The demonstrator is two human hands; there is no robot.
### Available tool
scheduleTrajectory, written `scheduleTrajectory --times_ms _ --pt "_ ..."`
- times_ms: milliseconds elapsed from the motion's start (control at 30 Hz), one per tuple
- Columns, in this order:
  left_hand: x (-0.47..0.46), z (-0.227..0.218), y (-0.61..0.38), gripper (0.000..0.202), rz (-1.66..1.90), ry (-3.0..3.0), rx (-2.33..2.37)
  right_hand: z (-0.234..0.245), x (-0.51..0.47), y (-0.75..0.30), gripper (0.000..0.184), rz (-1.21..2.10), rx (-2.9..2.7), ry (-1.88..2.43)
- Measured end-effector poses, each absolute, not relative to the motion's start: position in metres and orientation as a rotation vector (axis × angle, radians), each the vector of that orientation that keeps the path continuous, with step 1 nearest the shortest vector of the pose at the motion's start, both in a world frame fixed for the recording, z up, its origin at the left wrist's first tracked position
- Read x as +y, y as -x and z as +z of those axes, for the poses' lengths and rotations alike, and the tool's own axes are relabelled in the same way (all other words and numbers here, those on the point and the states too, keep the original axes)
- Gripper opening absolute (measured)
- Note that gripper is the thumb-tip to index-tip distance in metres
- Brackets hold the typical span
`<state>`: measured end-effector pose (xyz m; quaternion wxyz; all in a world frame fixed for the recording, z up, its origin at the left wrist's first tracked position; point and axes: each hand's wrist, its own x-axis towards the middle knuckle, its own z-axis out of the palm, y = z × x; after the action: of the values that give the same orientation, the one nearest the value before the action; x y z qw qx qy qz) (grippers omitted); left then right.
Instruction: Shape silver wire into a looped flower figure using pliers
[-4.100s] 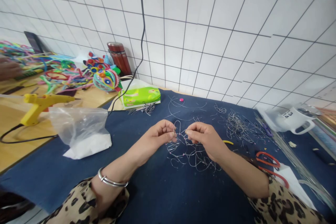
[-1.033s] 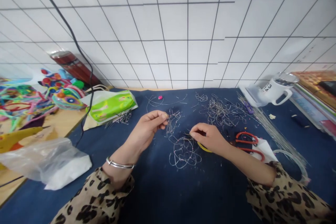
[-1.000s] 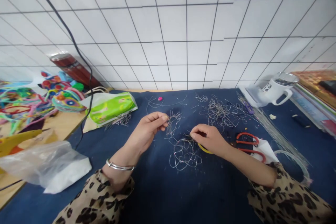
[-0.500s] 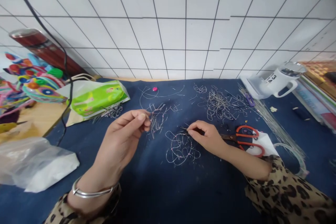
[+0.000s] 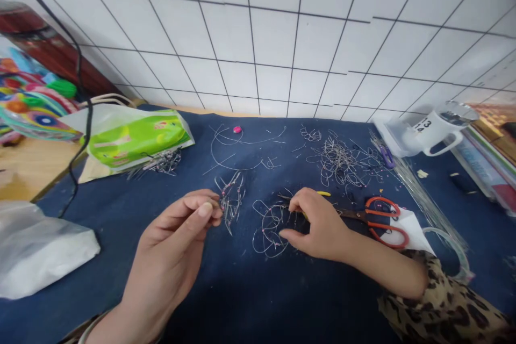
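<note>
My left hand (image 5: 177, 247) is closed in a pinch on a small bundle of beaded wire (image 5: 232, 201), thin silvery strands with pink beads that stick out past the fingertips. My right hand (image 5: 322, 226) is open, thumb and fingers apart, over a yellow-handled tool (image 5: 323, 193) whose dark tip pokes out at the left; the hand covers most of it, so its kind is unclear. Just left of the right thumb, a beaded wire ring (image 5: 264, 231) with looping strands lies on the dark blue cloth (image 5: 250, 290).
Orange-handled scissors (image 5: 387, 220) lie right of my right hand. Behind are a tangled wire heap (image 5: 338, 158), straight wires (image 5: 427, 209), a pink bead (image 5: 237, 129) and a white mug (image 5: 437, 129). At left are a green tissue pack (image 5: 137, 140), a plastic bag (image 5: 48, 252) and a black cable (image 5: 78, 118).
My left hand has moved nearer with the beaded bundle. My right hand has opened from a pinch, and a yellow handle now shows beside it. The view has shifted slightly.
</note>
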<state>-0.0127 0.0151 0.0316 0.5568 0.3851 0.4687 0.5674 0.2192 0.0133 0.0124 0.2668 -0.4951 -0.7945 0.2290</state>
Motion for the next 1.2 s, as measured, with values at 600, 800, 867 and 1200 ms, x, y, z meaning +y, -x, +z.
scheduleTrajectory --times_ms 600,800,867,1200 --pt "0.009 0.027 0.008 0.006 1.232 -0.957 1.119 0.005 0.012 -0.204 0.029 0.388 -2.247 1.257" --pt "0.009 0.025 0.007 0.006 1.236 -0.969 1.117 0.004 0.011 -0.202 0.021 0.252 -2.258 1.227" --pt "0.008 0.025 0.007 0.005 1.233 -0.983 1.12 0.002 0.01 -0.201 0.016 0.165 -2.263 1.214" --pt "0.018 0.043 0.025 0.003 1.58 -0.989 1.107 -0.001 0.011 -0.2 0.027 -0.006 -2.384 1.134"
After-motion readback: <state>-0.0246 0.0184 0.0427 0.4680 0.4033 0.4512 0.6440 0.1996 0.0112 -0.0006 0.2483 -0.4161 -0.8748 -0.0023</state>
